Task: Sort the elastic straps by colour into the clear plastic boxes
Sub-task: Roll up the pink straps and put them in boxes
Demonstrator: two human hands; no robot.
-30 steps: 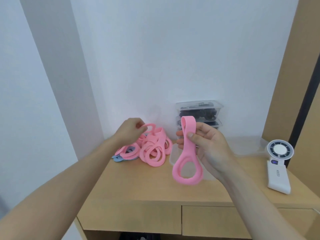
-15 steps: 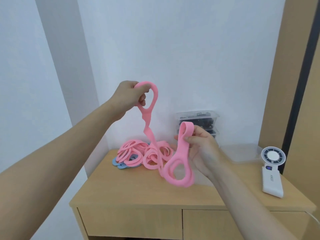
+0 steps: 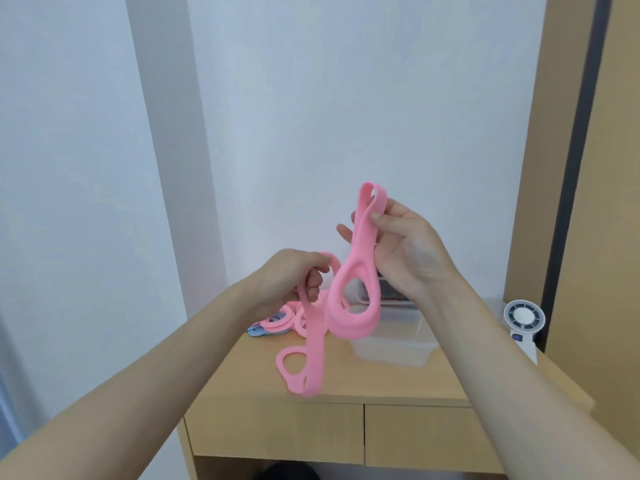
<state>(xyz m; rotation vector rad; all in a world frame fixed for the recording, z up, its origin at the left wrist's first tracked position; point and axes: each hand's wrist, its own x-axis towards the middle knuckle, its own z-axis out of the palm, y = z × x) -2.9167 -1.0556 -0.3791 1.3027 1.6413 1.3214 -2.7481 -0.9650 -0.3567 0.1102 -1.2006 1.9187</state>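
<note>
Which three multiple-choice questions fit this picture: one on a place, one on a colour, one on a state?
1. Where does the white fan stand? A. At the table's right end. B. On the floor. C. On the wall.
2. What colour is the looped strap in the right hand? A. Blue. B. Pink. C. Black.
3. What does the left hand do? A. Lies flat. B. Hangs empty. C. Grips a dangling strap.
Answers: 1 A, it stands upright near the right edge. 2 B, its whole band is pink. 3 C, the hand curls round its top.
</note>
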